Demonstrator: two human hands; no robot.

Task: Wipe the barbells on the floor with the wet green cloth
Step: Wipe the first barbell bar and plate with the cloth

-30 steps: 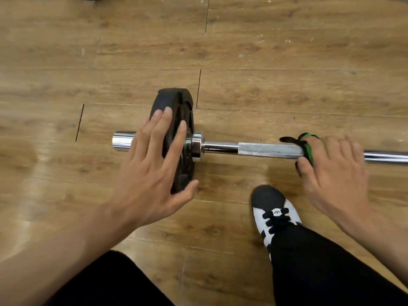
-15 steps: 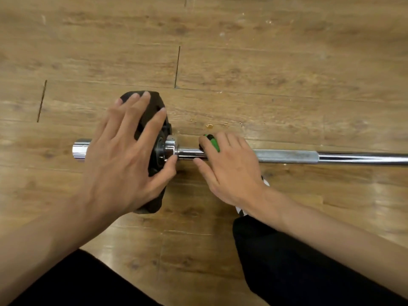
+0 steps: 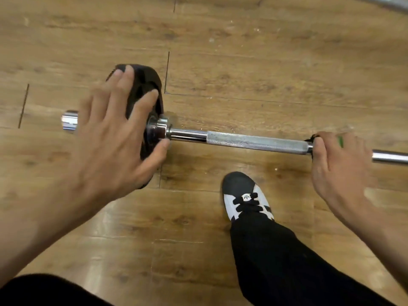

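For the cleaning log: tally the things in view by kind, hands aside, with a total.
Chrome bars: 2, the barbell and a second bar partly in view at the top right edge
Weight plates: 1, the black plate
Cloths: 1, the green cloth in the right hand
Shoes: 1, the black and white shoe
Total: 5

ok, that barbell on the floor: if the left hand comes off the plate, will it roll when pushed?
Probably rolls: the barbell rests on a round plate on smooth wood floor, and the left hand presses flat on it. Likely stiff and heavy: solid metal bar. Chrome looks slippery.
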